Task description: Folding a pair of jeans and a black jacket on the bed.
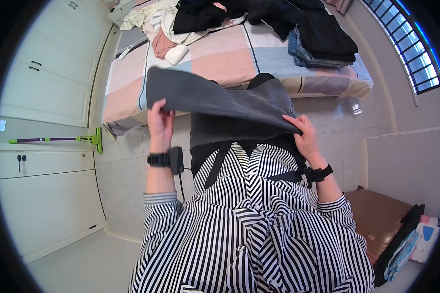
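Observation:
A dark grey garment (220,100), with a faded, denim-like surface, is stretched across in front of me above my lap. Its left end is raised, and the cloth sags toward the middle. My left hand (160,122) is closed on the lower edge near that raised end. At the right end, my right hand (305,137) pinches the cloth, its index finger lying along the edge. The garment hides part of my fingers. Whether it is a pair of trousers or another piece I cannot tell.
Ahead stands a bed (220,63) with a checked cover. It bears a stack of folded dark clothes and jeans (322,41), a heap of loose clothes (195,19) and a white remote (126,52). A green mop (99,140) leans at left; a brown suitcase (376,215) stands at right.

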Demonstrator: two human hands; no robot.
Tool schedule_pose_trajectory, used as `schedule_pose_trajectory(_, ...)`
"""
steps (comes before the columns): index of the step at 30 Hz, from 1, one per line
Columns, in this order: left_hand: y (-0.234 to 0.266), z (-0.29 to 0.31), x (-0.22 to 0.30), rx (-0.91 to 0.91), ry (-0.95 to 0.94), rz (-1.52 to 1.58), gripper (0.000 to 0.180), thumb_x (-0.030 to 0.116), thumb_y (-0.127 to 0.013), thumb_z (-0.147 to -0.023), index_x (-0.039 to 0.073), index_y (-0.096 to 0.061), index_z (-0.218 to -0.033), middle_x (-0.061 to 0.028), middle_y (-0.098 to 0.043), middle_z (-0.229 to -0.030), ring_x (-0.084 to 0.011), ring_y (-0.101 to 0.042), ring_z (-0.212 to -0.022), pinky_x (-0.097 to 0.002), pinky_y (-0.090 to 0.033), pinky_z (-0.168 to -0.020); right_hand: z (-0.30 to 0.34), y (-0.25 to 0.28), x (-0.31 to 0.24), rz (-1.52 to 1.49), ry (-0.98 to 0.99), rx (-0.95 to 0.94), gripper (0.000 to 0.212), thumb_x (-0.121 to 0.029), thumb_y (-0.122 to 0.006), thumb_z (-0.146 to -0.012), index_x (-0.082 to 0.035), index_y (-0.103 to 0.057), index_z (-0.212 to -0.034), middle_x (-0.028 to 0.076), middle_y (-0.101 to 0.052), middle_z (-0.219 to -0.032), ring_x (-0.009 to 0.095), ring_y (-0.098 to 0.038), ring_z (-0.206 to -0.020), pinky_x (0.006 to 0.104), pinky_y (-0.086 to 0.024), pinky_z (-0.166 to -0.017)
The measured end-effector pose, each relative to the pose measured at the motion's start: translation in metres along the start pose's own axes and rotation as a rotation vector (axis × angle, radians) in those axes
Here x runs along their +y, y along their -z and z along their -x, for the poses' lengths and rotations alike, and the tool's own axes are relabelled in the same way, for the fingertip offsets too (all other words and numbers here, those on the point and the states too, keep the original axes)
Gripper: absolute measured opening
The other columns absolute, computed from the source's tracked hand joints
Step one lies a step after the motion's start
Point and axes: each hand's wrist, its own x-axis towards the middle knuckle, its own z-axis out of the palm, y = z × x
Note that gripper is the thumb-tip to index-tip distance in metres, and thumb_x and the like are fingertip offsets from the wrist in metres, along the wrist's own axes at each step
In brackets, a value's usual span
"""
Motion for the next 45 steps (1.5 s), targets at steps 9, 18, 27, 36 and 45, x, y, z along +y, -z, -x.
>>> schedule_pose_trajectory(9, 0.173, 0.045, -0.112, 0.222, 0.687, 0.291, 0.012, 0.012, -0.062, -0.089, 0.007, -0.053, -0.083, -0.01, -0.063, -0.081, -0.0182, -0.061, -0.064, -0.0274, -0.055, -0.056, -0.005, -0.008, -0.003, -0.013, 0.033, -0.093, 0.063, 0.011, -0.053, -0.066, -0.018, -0.067, -0.12, 0.01, -0.05, -0.081, 0.027, -0.054, -0.076, 0.0347, -0.046, -0.069)
schedule_pose_trajectory(18, 0.145, 0.025, -0.126, 0.679, 0.886, -0.15, 0.047, 0.031, -0.067, -0.086, 0.008, -0.047, -0.121, -0.0138, -0.055, -0.103, -0.0263, -0.059, -0.091, -0.0336, -0.058, -0.058, 0.0, -0.009, 0.004, 0.032, -0.004, -0.096, 0.063, 0.011, -0.053, -0.066, -0.018, -0.067, -0.12, 0.011, -0.051, -0.083, 0.027, -0.055, -0.079, 0.0345, -0.047, -0.073)
schedule_pose_trajectory(27, 0.139, 0.044, -0.123, 0.471, 0.799, 0.532, 0.029, 0.023, -0.055, -0.096, 0.001, -0.054, -0.115, -0.0188, -0.059, -0.105, -0.0244, -0.061, -0.081, -0.0351, -0.056, -0.078, 0.001, -0.009, 0.017, 0.005, -0.016, -0.073, 0.064, 0.012, -0.05, -0.066, -0.017, -0.066, -0.121, 0.011, -0.052, -0.084, 0.027, -0.056, -0.08, 0.033, -0.047, -0.075)
schedule_pose_trajectory(36, 0.064, 0.011, -0.033, 0.384, 0.415, 0.289, 0.009, 0.015, -0.061, -0.092, 0.007, -0.06, -0.095, -0.0067, -0.066, -0.093, -0.0177, -0.054, -0.066, -0.0268, -0.041, -0.057, -0.01, 0.001, 0.003, 0.139, 0.038, -0.107, 0.061, 0.01, -0.051, -0.067, -0.018, -0.067, -0.119, 0.01, -0.052, -0.084, 0.028, -0.057, -0.079, 0.0352, -0.048, -0.073)
schedule_pose_trajectory(45, 0.151, -0.009, -0.031, 0.436, 0.478, 0.202, 0.019, 0.02, -0.066, -0.087, 0.009, -0.063, -0.102, -0.0041, -0.068, -0.105, -0.0202, -0.061, -0.089, -0.03, -0.046, -0.071, -0.005, -0.012, -0.003, 0.169, 0.115, -0.21, 0.063, 0.011, -0.054, -0.065, -0.02, -0.068, -0.117, 0.009, -0.05, -0.083, 0.026, -0.056, -0.077, 0.0362, -0.048, -0.069)
